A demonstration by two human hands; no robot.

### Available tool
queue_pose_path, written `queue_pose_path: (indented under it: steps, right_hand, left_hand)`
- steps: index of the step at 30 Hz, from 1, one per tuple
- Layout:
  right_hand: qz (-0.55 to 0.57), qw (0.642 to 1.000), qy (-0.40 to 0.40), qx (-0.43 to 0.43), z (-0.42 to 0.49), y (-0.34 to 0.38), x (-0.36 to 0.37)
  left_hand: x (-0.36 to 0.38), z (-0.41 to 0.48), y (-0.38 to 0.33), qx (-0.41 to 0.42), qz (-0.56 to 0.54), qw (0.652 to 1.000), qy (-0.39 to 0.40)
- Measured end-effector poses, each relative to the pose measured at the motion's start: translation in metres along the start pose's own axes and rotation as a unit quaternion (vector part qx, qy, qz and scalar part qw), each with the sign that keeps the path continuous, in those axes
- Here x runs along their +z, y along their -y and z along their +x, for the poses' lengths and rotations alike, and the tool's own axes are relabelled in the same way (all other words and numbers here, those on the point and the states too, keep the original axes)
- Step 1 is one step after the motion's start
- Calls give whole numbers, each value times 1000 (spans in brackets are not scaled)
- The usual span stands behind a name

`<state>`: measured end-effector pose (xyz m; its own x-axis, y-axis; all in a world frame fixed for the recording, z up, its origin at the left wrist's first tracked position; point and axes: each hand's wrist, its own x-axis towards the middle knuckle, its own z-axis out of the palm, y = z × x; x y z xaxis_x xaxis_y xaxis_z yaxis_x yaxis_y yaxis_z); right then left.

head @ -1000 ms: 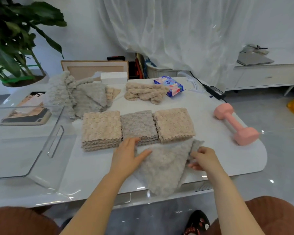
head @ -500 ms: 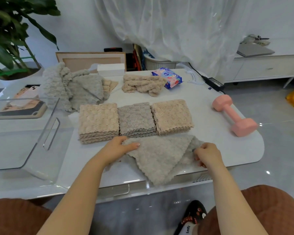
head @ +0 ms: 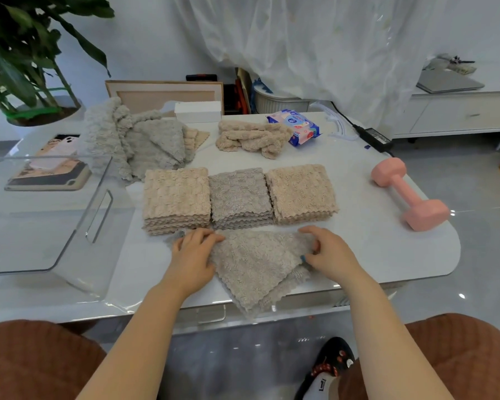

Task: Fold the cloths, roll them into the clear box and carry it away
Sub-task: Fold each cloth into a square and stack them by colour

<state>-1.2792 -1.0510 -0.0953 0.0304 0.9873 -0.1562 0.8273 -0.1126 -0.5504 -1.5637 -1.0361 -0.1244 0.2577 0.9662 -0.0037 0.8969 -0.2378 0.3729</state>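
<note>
Grey cloth [head: 254, 267] now between hands [head: 195, 255] [head: 326, 254]

1. Home, most likely a living room.
2. Sheer curtain [head: 315, 47], potted plant [head: 20, 53], picture frame [head: 162, 93] leaning on the wall.
3. Low white cabinet [head: 459, 114] with a laptop [head: 448, 83] on top; glossy tile floor [head: 479, 255].
4. White table [head: 373, 249] carries household clutter: stacked cloths [head: 240, 197], wipes pack [head: 296, 127], pink dumbbell [head: 407, 193], phone [head: 70, 142], charger brick [head: 374, 137].
5. Person is wearing a patterned slipper [head: 332, 362].
</note>
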Motion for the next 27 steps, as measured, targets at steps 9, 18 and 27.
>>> queue_pose_path:
  steps: [9,18,27]
  right_hand:
    - [-47,997,-26,55,3,8,9]
    - [213,956,-26,201,12,6,20]
    - [383,891,-183,162,10,10,-12]
  left_hand:
    - [-7,-4,12,-265,-6,959,-103]
    - [-9,5,-19,-291,-266,918,47]
    - [-16,7,-23,-223,-496,827,-138]
